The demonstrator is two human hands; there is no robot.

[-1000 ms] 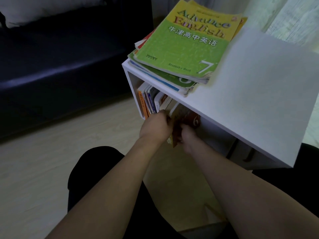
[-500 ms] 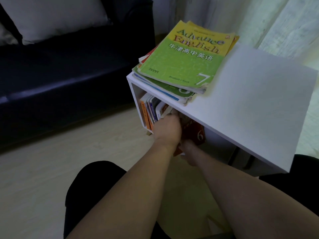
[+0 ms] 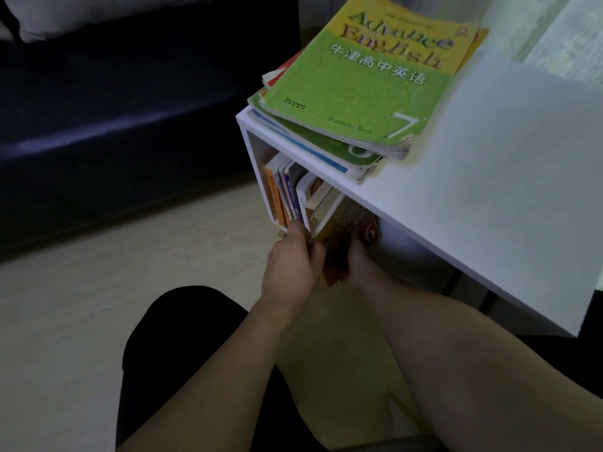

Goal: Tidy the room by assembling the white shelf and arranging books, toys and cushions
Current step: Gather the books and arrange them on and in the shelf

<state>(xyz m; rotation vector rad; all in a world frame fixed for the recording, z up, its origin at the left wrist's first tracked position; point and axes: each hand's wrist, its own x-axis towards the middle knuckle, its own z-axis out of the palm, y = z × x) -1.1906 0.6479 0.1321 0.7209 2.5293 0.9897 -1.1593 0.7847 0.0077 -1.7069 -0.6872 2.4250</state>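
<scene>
Upper left of the frame: dark sofa point(image 3: 114, 102), w/ a pale cushion point(image 3: 91, 11) along the top edge. Below it, light wood floor point(image 3: 98, 305). Your black-clad knee point(image 3: 182, 347) sits lower left-center.

Center: your left hand point(image 3: 290, 265) reaches to the open front of the white shelf point(image 3: 505, 190). Its fingers curl in at the bottom edges of the upright books point(image 3: 290, 190), which stand in the shelf's left compartment, spines facing you: orange one at far left, then bluish and white ones, leaning slightly. Can't tell if the fingers actually pinch a book or just press against them.

Just right of that: a reddish-orange book point(image 3: 346, 236) w/ a "6" on its cover, tilted, partly inside the opening beside the upright row, bottom end sticking out toward you. Your right hand point(image 3: 357, 265) is at its right side, fingers wrapped on the cover, holding it. The left hand touches the same book's left edge.

Upper center-right: a stack of textbooks point(image 3: 359, 89) lies flat on the shelf top, at its left end. The top one is green and yellow, "Advance English", big "7" in the corner. The stack overhangs the front edge a bit.

Right: bare white shelf top runs to the lower right of the frame. Pale curtain point(image 3: 561, 31) in the upper right corner.
</scene>
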